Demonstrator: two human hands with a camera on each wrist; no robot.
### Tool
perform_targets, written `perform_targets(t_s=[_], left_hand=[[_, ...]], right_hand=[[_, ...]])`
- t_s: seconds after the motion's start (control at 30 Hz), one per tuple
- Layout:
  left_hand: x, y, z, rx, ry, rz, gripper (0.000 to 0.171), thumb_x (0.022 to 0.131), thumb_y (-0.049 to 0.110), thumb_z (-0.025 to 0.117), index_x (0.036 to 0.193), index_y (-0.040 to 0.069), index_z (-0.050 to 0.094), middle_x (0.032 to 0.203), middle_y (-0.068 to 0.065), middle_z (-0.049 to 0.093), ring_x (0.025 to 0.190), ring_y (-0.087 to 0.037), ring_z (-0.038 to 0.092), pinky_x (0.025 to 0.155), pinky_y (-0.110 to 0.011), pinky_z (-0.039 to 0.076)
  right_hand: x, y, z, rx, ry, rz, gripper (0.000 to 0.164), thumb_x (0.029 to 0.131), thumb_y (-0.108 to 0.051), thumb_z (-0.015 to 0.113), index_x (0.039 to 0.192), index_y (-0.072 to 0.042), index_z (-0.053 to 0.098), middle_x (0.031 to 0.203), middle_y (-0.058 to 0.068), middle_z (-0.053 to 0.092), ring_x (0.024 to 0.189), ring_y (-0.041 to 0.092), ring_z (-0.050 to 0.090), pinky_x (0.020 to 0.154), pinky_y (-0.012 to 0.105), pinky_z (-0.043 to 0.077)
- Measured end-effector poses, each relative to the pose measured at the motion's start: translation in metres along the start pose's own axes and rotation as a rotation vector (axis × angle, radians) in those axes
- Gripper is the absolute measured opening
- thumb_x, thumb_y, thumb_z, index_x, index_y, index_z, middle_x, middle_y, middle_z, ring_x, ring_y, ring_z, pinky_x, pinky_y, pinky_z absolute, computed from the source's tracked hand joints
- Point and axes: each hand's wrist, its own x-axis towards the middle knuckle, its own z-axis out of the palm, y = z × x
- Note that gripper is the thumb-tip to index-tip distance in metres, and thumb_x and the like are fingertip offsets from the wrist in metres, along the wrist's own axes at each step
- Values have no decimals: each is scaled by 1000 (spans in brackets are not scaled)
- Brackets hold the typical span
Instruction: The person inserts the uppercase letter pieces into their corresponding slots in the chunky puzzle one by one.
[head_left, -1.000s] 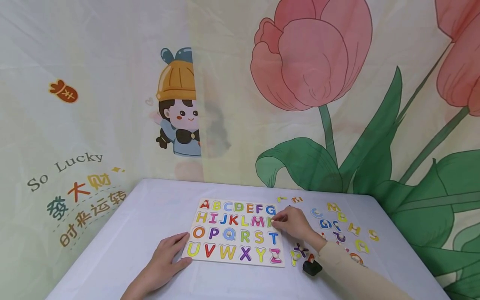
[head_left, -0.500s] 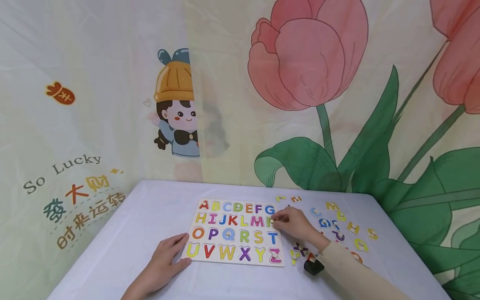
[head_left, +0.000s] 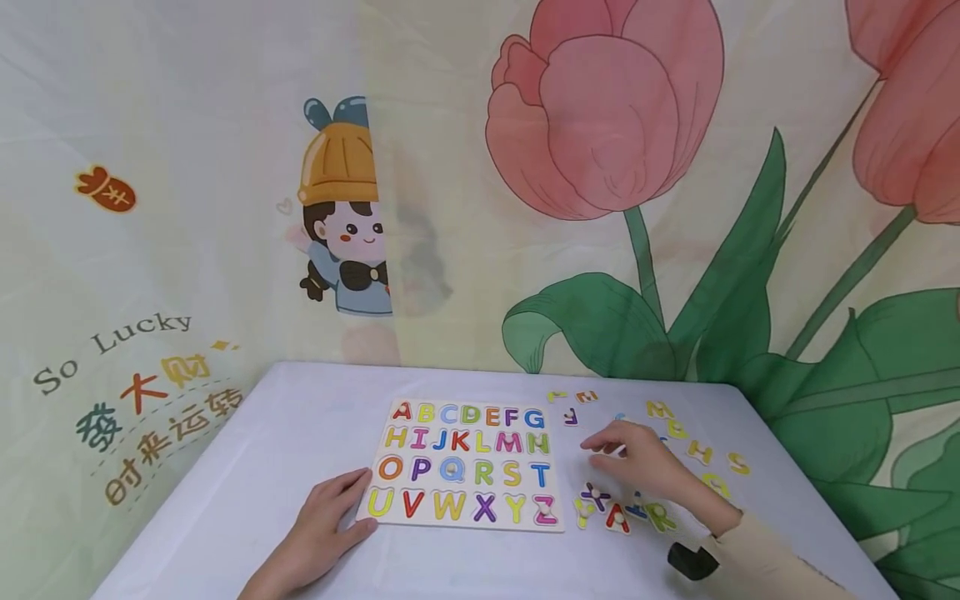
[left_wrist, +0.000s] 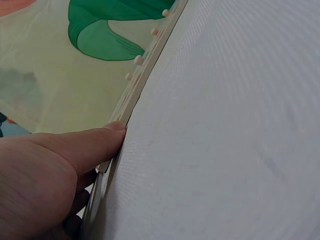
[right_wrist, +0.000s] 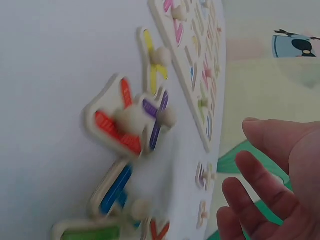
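The wooden alphabet puzzle board [head_left: 468, 487] lies flat on the white-covered table. My left hand [head_left: 322, 517] holds its near left corner, thumb [left_wrist: 95, 145] along the near edge and fingers at the left side. My right hand [head_left: 637, 458] hovers to the right of the board, thumb and fingers apart with nothing between them. The green N piece [head_left: 537, 442] sits in the second row's right end. Knobs show on some board letters, such as the pink Z [head_left: 545, 511]. Below the right hand lie a red A [head_left: 618, 517], purple X [head_left: 596, 497] and yellow Y [head_left: 583, 512].
Several loose knobbed letters are scattered right of the board, among them a yellow H [head_left: 699, 452], yellow S [head_left: 738, 463] and green R [head_left: 662, 517]. A purple F [head_left: 571, 417] lies near the upper right corner. A printed curtain [head_left: 450, 167] hangs behind the table.
My right hand has let go of the green N piece on the board and moved right, over the loose letters. The left hand stays at the corner. The head view has shifted slightly.
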Motion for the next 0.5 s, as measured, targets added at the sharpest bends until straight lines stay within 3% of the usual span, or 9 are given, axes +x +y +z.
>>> perform_targets(t_s=[0.27,0.5], left_hand=[[0,-1,-2,-2,-7,-8,82,95,47,78,162,11,46,167,-6,41,153,-35,30,119,-65,36],[0,-2,-1,0,-13,-11,82,95,46,78,162,12,45,168,-5,40,153,-34,30,120,-64,35]], right_hand=[[-41,33,-24,-11,-25,-31,15,93,-19,84,108,-18,83,93,-13,68,82,3,57,68,23,53],[-66,60,-30,3,-103,-54,18,89,-22,87,107,-21,84,93,-13,67,79,7,55,63,21,51]])
